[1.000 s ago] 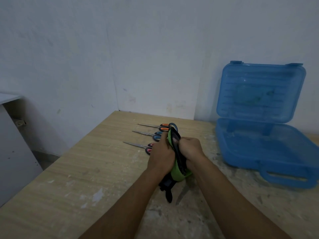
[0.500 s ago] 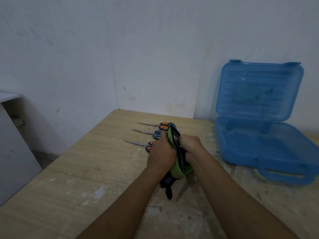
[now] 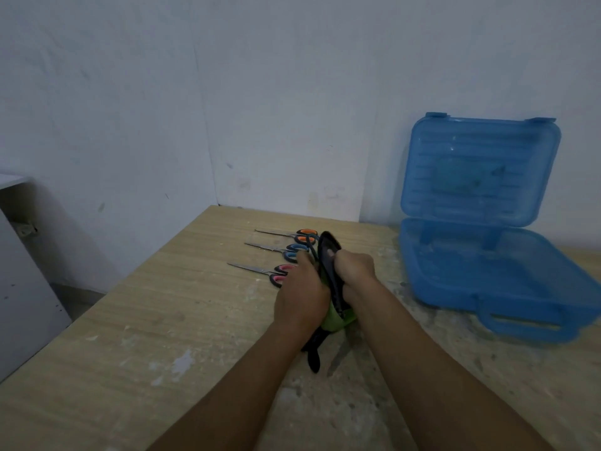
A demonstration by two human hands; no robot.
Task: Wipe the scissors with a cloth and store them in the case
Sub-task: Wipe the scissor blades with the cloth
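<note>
Over the middle of the wooden table [image 3: 169,320] both my hands are pressed together. My right hand [image 3: 356,270] grips the black-handled scissors [image 3: 329,255] by the handle, whose loop stands up between my hands. My left hand [image 3: 300,296] holds the green cloth [image 3: 336,322] wrapped round the lower part of the scissors. A dark end [image 3: 313,356] sticks out below the cloth. The open blue case [image 3: 520,307] stands to the right, its lid [image 3: 481,167] upright against the wall. The blades are hidden.
Three more scissors lie in a row just beyond my left hand, tips pointing left: orange-handled [image 3: 304,233], blue-handled [image 3: 292,249] and pink-handled [image 3: 279,275]. White walls close the table's far side. A grey cabinet [image 3: 19,271] stands off the left edge.
My hands have kept their grip and twisted slightly. The black handle loop now shows more and the green cloth at the top shows less.
</note>
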